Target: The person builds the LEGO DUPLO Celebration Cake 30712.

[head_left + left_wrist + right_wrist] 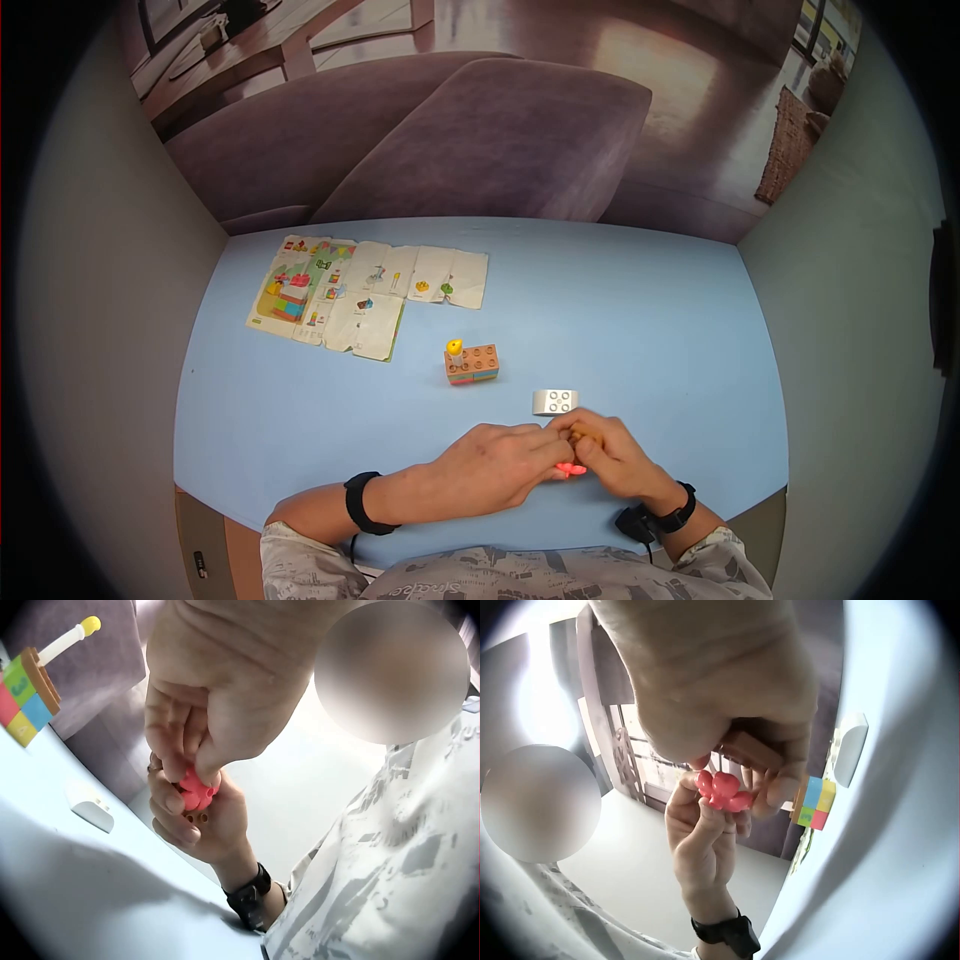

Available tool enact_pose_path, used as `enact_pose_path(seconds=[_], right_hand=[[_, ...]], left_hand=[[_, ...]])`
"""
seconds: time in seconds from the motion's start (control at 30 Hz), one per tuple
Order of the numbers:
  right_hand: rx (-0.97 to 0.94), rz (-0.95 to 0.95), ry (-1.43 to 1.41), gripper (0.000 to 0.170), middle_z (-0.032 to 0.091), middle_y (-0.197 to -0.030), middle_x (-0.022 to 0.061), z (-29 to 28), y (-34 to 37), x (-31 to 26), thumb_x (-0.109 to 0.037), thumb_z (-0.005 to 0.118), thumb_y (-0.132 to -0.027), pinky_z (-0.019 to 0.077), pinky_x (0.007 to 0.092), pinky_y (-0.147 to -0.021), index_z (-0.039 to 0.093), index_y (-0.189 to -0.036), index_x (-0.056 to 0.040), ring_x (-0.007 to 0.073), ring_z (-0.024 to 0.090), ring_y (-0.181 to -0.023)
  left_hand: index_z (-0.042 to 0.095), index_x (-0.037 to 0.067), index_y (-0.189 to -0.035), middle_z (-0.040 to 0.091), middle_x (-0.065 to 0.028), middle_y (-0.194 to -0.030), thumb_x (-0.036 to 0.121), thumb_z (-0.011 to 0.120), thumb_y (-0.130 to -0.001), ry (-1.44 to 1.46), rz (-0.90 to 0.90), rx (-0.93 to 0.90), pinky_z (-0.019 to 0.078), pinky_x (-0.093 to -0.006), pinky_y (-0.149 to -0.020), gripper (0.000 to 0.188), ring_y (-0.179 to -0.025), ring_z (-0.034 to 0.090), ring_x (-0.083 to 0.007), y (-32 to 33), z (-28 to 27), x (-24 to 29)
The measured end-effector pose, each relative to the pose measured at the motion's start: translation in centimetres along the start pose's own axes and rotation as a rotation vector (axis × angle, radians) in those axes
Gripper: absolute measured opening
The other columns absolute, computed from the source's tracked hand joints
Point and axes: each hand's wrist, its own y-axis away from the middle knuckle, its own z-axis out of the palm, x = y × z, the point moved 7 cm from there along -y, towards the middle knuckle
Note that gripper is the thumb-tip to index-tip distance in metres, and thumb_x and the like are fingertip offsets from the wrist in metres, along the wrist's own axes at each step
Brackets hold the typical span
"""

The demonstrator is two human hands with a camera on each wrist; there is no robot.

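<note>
Close to the front of the table, my left hand [500, 462] and right hand [618, 460] are together. The left hand pinches a bright pinkish-red flower-shaped toy piece [724, 791] between thumb and fingertips. In the grip of my right hand is a brown toy brick [751, 750], mostly covered by the fingers; two of its hollow studs show in the left wrist view. The red piece overlaps the brown brick there. Just beyond the right fingertips lies a white curved brick [555, 402] with studs on top.
Farther back stands a small stack of coloured bricks [484, 376] topped by a brown brick, with a white candle piece [61, 645] and yellow flame on it. A creased, unfolded instruction sheet [380, 255] lies at the back left. Grey walls [850, 300] flank the table.
</note>
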Motion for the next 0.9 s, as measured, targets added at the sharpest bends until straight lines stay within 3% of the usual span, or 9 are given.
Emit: enact_pose_path(seconds=[0.07,0.17,0.2,0.3,0.4,0.6,0.8,0.9], right_hand=[[0.111,-0.072,-0.007,0.041,0.063,-0.081,0.002,-1.4,-0.3,-0.4,-0.036,0.058,-0.112,0.0507,0.0274,-0.064,0.06,-0.133,-0.0004,0.01,0.059,-0.067],[0.335,-0.116,0.591,0.038,0.059,-0.07,0.0015,-4.5,-0.1,-2.4,-0.029,0.069,-0.105,0.0475,0.0284,-0.059,0.062,-0.13,-0.001,0.0099,0.055,-0.061],[0.383,-0.108,0.706,0.043,0.057,-0.065,0.0043,-5.2,-0.3,-2.4,-0.026,0.077,-0.098,0.046,0.0318,-0.056,0.061,-0.13,-0.0024,0.0155,0.057,-0.057],[0.409,-0.093,1.004,0.055,0.064,-0.068,0.0086,-5.1,-1.5,-3.6,-0.034,0.079,-0.096,0.0501,0.0357,-0.058,0.059,-0.136,-0.0025,0.0259,0.065,-0.06],[0.304,-0.05,1.193,0.069,0.072,-0.075,0.0111,-4.9,-3.3,-3.1,-0.045,0.078,-0.094,0.0547,0.0408,-0.062,0.055,-0.142,-0.0007,0.0329,0.072,-0.067],[0.131,0.061,1.279,0.079,0.078,-0.083,0.0116,-4.0,-6.2,-1.3,-0.056,0.075,-0.093,0.0581,0.0439,-0.066,0.057,-0.141,0.0027,0.0328,0.076,-0.076],[0.004,-0.022,1.315,0.062,0.076,-0.086,0.0138,-1.7,-5.5,-1.5,-0.052,0.077,-0.092,0.0573,0.0459,-0.067,0.064,-0.127,-0.0024,0.0346,0.075,-0.077],[0.04,-0.036,1.329,0.055,0.075,-0.088,0.0149,-2.0,-5.3,-0.5,-0.05,0.079,-0.09,0.0566,0.0474,-0.066,0.066,-0.117,-0.0037,0.0364,0.074,-0.077]], left_hand=[[0.061,0.005,-0.101,0.06,-0.0083,-0.085,0.016,0.072,-0.098,0.007,0.012,-0.002,0.0547,-0.0393,-0.064,0.015,-0.078,0.068,-0.0259,-0.2,-0.3,0.4],[0.066,0.008,-0.104,0.065,-0.0072,-0.084,0.019,0.072,-0.099,-0.016,-0.006,-0.037,0.0556,-0.0379,-0.066,0.014,-0.078,0.069,-0.0249,-0.2,-0.5,0.4],[0.069,0.009,-0.105,0.067,-0.0067,-0.084,0.021,0.073,-0.099,-0.028,-0.019,-0.054,0.0561,-0.0373,-0.067,0.014,-0.079,0.07,-0.0245,-0.2,-0.4,0.3],[0.068,0.009,-0.104,0.066,-0.0063,-0.083,0.022,0.072,-0.1,-0.061,-0.021,-0.107,0.0562,-0.0378,-0.068,0.014,-0.08,0.07,-0.0242,0.1,0.3,-0.1],[0.067,0.009,-0.102,0.065,-0.0063,-0.083,0.022,0.071,-0.1,-0.048,-0.016,-0.132,0.0562,-0.0384,-0.068,0.014,-0.08,0.07,-0.0244,0.3,0.7,-0.2],[0.067,0.008,-0.102,0.064,-0.007,-0.085,0.021,0.072,-0.099,-0.089,0.018,-0.137,0.0562,-0.0384,-0.067,0.014,-0.079,0.069,-0.025,0.7,0.7,-0.2],[0.065,0.008,-0.103,0.063,-0.0072,-0.084,0.02,0.072,-0.099,-0.117,0.017,-0.091,0.0556,-0.039,-0.066,0.015,-0.079,0.069,-0.0257,0.6,0.3,-0.2],[0.065,0.008,-0.104,0.063,-0.0073,-0.086,0.02,0.072,-0.099,-0.082,-0.021,-0.076,0.0551,-0.0397,-0.067,0.014,-0.081,0.069,-0.0264,0.4,-0.5,-0.2]])
